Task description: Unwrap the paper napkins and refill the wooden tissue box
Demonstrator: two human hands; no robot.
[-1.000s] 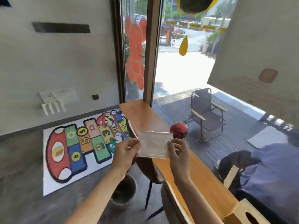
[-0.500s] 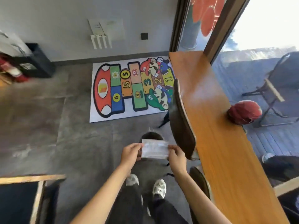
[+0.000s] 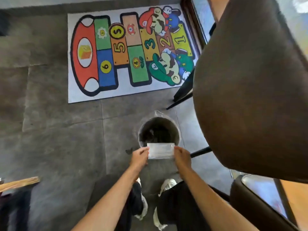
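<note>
Head view, looking steeply down at a grey tiled floor (image 3: pixel 50 130)

Left hand (image 3: pixel 139 157) and right hand (image 3: pixel 182 157) hold a flat napkin pack (image 3: pixel 161 151) between them, one hand at each short end. Left grip clamped on the pack's left edge, fingers pinched together; right grip clamped on its right edge the same way. Pack looks pale, roughly level, in what seems a clear wrapper; whether the wrapper is torn cannot be told

Pack sits just over the near rim of a round bin (image 3: pixel 159 130), which stands on the floor directly ahead of the person. Bin has a thin plastic liner folded over its rim; inside is dark, contents unclear

White shoes (image 3: pixel 167 184) and dark trousers show below the forearms

Beyond the bin, a bright hopscotch mat (image 3: pixel 130 50) lies flat on the floor: numbered squares, a red mushroom shape at its left end, cartoon figures at its right

Right side of view filled by a brown chair back (image 3: pixel 250 97), close to the camera, its black legs reaching the floor beside the bin. A strip of wooden tabletop (image 3: pixel 298 197) shows at lower right
</note>
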